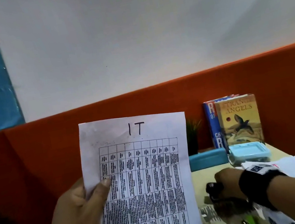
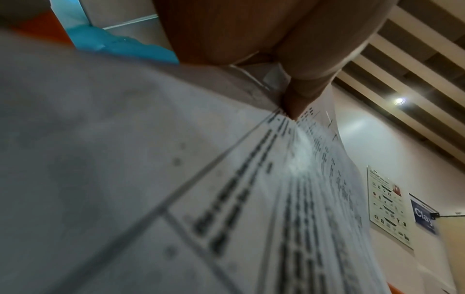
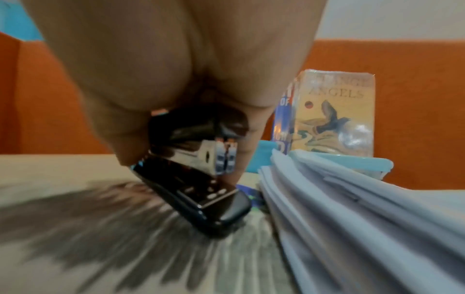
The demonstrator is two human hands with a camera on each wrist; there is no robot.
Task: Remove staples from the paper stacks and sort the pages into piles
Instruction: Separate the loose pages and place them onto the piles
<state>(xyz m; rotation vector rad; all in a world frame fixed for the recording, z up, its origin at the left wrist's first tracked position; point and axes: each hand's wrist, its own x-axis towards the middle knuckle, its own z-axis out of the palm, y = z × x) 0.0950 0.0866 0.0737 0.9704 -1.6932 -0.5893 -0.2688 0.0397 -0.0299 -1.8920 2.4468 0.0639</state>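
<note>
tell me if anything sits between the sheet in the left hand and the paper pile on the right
Yes: the right hand, gripping the black stapler, rests on the desk between the raised sheet in the left hand and the paper pile. Nothing else visible blocks the way.

You sit at an office desk: an orange partition (image 1: 160, 99), upright books (image 1: 239, 121), a wall poster (image 2: 388, 204).

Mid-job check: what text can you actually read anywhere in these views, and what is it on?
"IT": handwritten at the top of the sheet held in the left hand.
"ANGELS": tan book; the word above is partly washed out.
"R", "OF": blue book; the rest is hidden.
"Clay": blue wall sign, cut off.
Table print on the sheet, wall poster: too blurred.
</note>
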